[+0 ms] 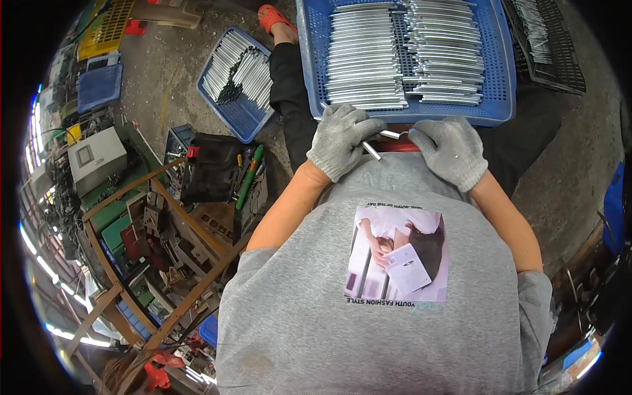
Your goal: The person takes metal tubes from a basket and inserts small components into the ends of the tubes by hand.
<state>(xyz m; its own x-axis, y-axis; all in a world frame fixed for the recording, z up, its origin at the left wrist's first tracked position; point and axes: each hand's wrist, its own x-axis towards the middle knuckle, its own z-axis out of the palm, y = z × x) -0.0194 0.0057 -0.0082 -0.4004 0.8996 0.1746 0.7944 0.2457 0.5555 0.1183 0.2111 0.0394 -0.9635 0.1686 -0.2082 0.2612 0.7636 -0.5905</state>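
My left hand, in a grey knitted glove, is closed around shiny metal rods. The end of one metal rod sticks out below the fingers, and another rod end points toward my right hand. My right hand, gloved alike, has its fingers pinched together close to that rod end. A thin, small piece shows at its fingertips; its kind is too small to make out. Just beyond both hands stands a blue plastic crate holding two rows of metal rods.
A smaller blue basket with more rods sits on the floor at left. A black crate with metal parts lies at far right. A wooden-framed bench with tools and a grey control box occupy the left side.
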